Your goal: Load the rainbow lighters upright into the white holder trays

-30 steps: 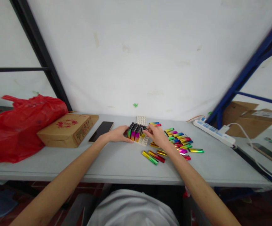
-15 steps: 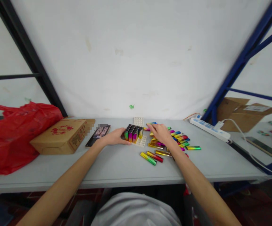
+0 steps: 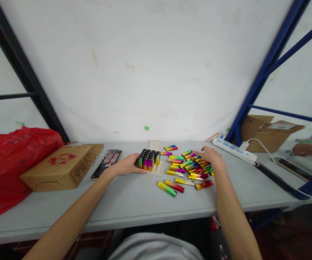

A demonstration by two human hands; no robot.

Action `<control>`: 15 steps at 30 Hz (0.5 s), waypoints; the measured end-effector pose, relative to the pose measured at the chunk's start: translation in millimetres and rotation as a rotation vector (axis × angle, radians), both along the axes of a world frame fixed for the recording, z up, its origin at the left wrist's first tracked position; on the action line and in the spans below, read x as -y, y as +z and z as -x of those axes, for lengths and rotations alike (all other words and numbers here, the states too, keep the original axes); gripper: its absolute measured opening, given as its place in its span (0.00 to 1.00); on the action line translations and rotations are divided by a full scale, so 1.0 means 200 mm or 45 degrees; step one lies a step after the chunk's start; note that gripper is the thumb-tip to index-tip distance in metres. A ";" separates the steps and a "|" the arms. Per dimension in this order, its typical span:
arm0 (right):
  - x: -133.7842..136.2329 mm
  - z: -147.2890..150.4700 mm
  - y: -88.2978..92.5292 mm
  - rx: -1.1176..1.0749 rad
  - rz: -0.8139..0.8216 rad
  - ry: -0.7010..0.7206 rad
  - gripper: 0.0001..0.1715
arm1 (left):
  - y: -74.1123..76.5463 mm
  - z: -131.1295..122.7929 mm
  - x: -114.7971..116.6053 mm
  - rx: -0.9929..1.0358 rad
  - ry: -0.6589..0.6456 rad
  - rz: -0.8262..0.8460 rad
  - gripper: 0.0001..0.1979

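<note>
Many lighters (image 3: 189, 167) under right hand (image 3: 212, 158) fingers (image 3: 202, 149)

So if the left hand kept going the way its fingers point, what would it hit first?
The left hand would meet the upright lighters in the white tray; it seems to be touching them.

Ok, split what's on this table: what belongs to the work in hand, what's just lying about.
In hand: upright lighters, white tray, loose lighters, left hand, right hand.
Lying about: cardboard box, red bag, phone, power strip.
</note>
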State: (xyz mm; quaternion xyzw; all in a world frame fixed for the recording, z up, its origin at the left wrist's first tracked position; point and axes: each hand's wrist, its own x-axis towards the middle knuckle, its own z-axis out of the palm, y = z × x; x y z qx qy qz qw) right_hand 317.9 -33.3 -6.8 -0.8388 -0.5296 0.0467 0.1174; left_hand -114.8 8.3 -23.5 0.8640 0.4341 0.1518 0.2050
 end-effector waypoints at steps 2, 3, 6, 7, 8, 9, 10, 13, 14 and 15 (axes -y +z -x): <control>0.00 0.02 0.00 -0.021 0.059 0.036 0.41 | 0.00 0.00 0.00 0.027 -0.008 0.008 0.41; 0.00 0.04 0.00 -0.026 0.078 0.052 0.41 | -0.01 0.00 -0.01 0.032 -0.009 0.011 0.41; 0.00 0.10 0.00 -0.026 0.069 0.081 0.40 | 0.00 0.00 0.00 0.019 -0.012 0.013 0.42; 0.00 0.11 0.00 -0.011 0.041 0.081 0.40 | 0.00 0.00 0.00 0.008 -0.011 0.015 0.42; 0.00 0.12 0.00 0.011 0.004 0.080 0.39 | 0.01 -0.01 0.01 -0.004 -0.007 0.015 0.42; -0.01 0.12 0.00 0.032 -0.038 0.083 0.39 | 0.01 -0.01 0.01 -0.013 -0.002 0.015 0.42; -0.01 0.13 0.00 0.044 -0.085 0.096 0.38 | 0.02 -0.01 0.02 -0.018 0.006 0.014 0.41; -0.04 0.14 0.00 -0.003 -0.298 0.257 0.31 | 0.04 -0.02 0.04 -0.003 0.019 0.012 0.39; -0.05 0.15 0.00 -0.054 -0.397 0.352 0.28 | 0.05 -0.03 0.05 0.005 0.016 0.015 0.39; -0.06 0.16 0.00 -0.130 -0.505 0.448 0.27 | 0.05 -0.03 0.05 0.011 0.012 0.021 0.39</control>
